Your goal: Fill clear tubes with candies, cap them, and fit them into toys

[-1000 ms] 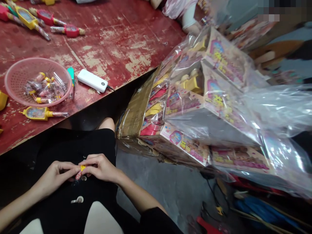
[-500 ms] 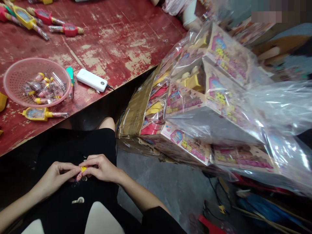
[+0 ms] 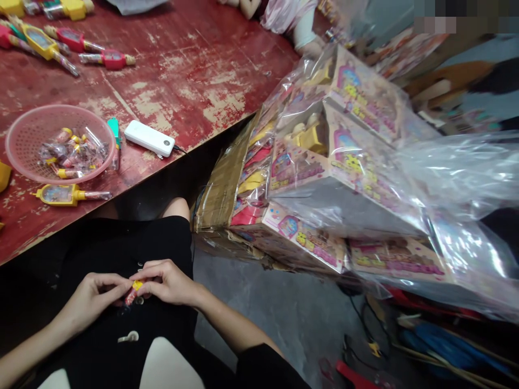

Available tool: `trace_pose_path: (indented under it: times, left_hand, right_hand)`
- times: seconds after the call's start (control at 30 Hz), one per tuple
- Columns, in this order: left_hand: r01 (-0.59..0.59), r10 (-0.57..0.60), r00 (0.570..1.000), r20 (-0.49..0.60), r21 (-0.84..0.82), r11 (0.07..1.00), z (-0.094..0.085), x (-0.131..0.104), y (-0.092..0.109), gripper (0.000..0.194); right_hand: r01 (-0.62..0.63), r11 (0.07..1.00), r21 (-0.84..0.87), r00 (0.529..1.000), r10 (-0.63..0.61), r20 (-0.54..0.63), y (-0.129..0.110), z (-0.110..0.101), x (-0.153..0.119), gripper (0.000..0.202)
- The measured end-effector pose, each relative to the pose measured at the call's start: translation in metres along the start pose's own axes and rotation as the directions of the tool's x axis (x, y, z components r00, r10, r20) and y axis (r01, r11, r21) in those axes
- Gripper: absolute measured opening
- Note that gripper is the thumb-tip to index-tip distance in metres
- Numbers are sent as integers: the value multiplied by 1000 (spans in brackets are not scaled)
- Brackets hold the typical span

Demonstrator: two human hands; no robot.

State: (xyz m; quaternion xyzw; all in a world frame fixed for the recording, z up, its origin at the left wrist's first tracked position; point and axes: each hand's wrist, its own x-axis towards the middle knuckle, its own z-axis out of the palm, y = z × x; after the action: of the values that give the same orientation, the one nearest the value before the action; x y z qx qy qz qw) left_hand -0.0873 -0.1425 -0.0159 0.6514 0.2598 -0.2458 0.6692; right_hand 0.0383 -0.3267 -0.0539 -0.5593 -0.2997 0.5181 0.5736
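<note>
Over my lap, my left hand (image 3: 99, 294) and my right hand (image 3: 167, 282) meet at a small wrapped candy tube (image 3: 131, 296) with a yellow end. Fingertips of both hands pinch it near that yellow end, while its pinkish-red body hangs down to the left. On the table's near edge stands a pink mesh basket (image 3: 24, 162) with several similar wrapped tubes (image 3: 75, 151) inside. Just in front of the basket lies a yellow toy (image 3: 60, 194) with a clear window and a filled tube sticking out.
A white power bank (image 3: 149, 138) and a green-handled tool (image 3: 114, 141) lie beside the basket on the worn red table (image 3: 178, 75). To my right, plastic-wrapped printed boxes (image 3: 304, 237) are stacked. Red and yellow toys (image 3: 113, 59) lie farther back; another person's arm (image 3: 306, 32) rests at the far edge.
The whole view has shifted slightly, with the table and boxes appearing a little lower and farther left. Both hands keep their pinch on the candy tube, barely moving.
</note>
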Motion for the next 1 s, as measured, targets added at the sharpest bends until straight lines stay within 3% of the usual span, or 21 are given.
trace_pose_path:
  times: [0.37,0.67,0.87,1.0]
  left_hand:
    - [-134,152,969,-194,101,986,9,2,18,36]
    - [-284,330,928,-171,244,927,14,9,16,35]
    - [-448,547,822,-160,413,793,14,17,2,23]
    - [-451,564,805,-185,427,784,13,17,3,21]
  right_hand:
    - [20,995,-96,994,-30,-105,-6,-8,3,34]
    - [-17,1000,8,997,17,-71,-17,-15,5,41]
    - [-6,1000,3,996,6,-87,-15,-17,4,38]
    - [15,1000,-17,992,-17,-121,-13,-15,4,37]
